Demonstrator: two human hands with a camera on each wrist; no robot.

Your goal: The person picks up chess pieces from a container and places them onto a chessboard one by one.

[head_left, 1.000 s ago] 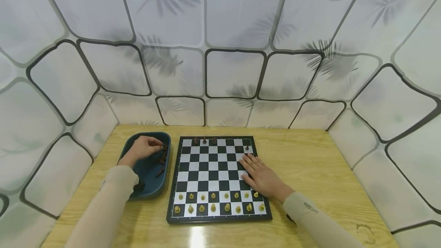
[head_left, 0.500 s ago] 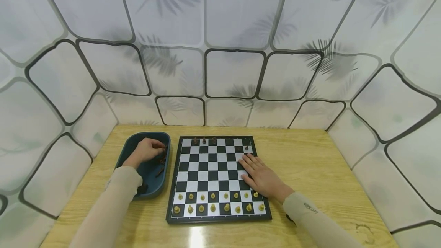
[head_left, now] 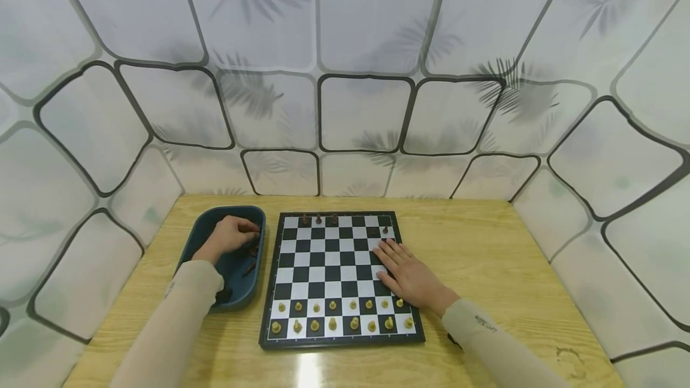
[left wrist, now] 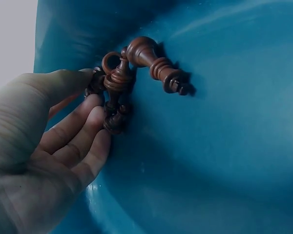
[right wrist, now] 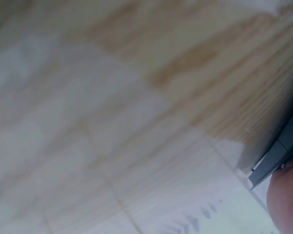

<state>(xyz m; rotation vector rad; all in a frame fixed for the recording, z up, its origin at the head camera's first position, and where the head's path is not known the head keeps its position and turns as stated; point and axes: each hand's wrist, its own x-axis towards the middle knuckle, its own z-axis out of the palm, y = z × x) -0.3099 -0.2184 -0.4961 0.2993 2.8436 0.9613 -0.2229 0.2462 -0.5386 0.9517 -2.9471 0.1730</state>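
Note:
My left hand (head_left: 229,237) reaches into a blue bin (head_left: 242,297) at the left. In the left wrist view its thumb and forefinger pinch a dark brown chess piece (left wrist: 96,84), partly hidden by the fingers. Against them lie more brown pieces, among them a tall king (left wrist: 154,63) on its side. My right hand (head_left: 411,277) rests with straight fingers on the right side of the chessboard (head_left: 341,256). Gold pieces (head_left: 332,323) stand in two rows along the near side. Several brown pieces (head_left: 318,220) stand at the far side.
Both the bin and the board sit on a wooden table (head_left: 474,244). A patterned curtain (head_left: 356,115) surrounds the table at the back and sides. In the right wrist view, the board's edge (right wrist: 278,151) shows beside part of the hand.
My left hand has shifted slightly right and toward me inside the bin, then held nearly still. The right hand stays where it was on the board.

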